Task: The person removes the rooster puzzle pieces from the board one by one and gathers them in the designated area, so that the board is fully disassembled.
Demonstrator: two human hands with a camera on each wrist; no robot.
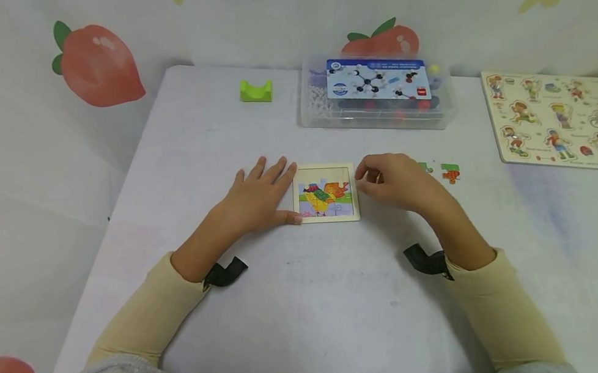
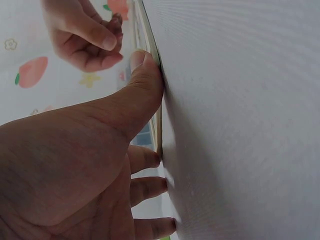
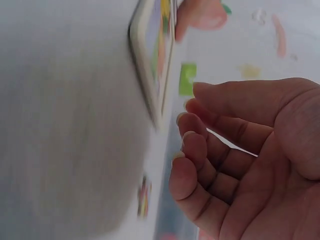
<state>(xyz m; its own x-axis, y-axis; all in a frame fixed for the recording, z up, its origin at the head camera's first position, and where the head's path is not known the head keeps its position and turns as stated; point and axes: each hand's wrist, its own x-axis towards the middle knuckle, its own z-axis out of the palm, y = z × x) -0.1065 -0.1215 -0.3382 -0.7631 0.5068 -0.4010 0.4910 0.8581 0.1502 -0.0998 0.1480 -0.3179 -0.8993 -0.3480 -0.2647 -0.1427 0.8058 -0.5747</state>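
Note:
A small wooden jigsaw puzzle tray lies on the table between the hands. Assembled pieces in it show a colourful bird; bare wood shows along the upper part. My left hand is spread at the tray's left side, its thumb resting on the frame. Just off the right edge hovers my right hand, fingers loosely curled, with nothing visible between thumb and fingertips in the right wrist view. Beyond it lie two loose puzzle pieces, an orange-red piece and a green piece partly hidden by the hand.
Behind the tray stands a clear plastic box with a molecule-picture card on top. A green plastic block sits at the back left. At the far right lies a wooden board with small figures. A patterned cloth hangs behind the table.

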